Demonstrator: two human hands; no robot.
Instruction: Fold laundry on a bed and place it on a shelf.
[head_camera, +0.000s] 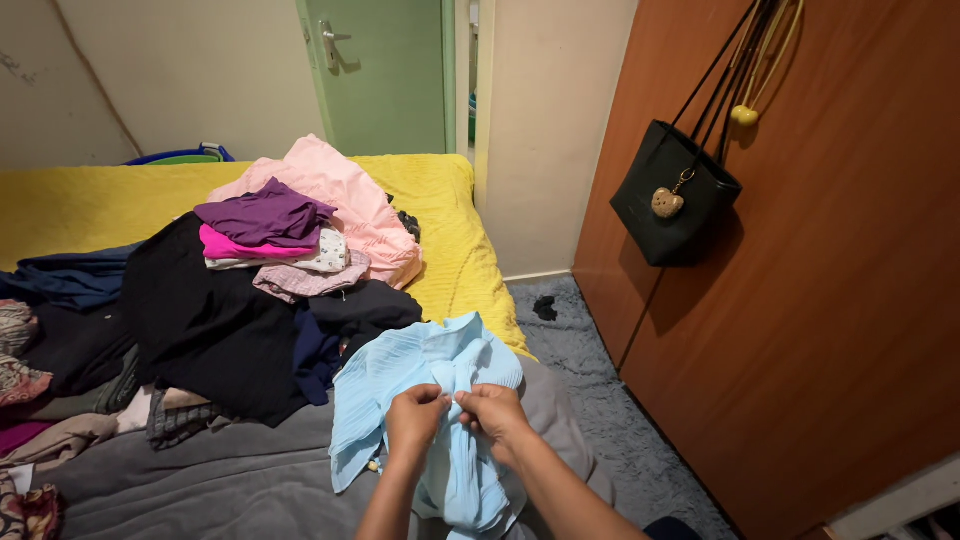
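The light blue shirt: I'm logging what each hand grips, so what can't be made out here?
- Head view: fingers pinch the light blue shirt, hiding what lies between them.
- Its lower hem is cut off by the bottom edge.
- The left hand and right hand cover its middle.

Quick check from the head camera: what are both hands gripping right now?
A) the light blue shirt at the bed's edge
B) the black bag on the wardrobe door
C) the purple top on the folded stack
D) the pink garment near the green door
A: the left hand and right hand pinch the light blue shirt together, while the purple top lies untouched on the pile.
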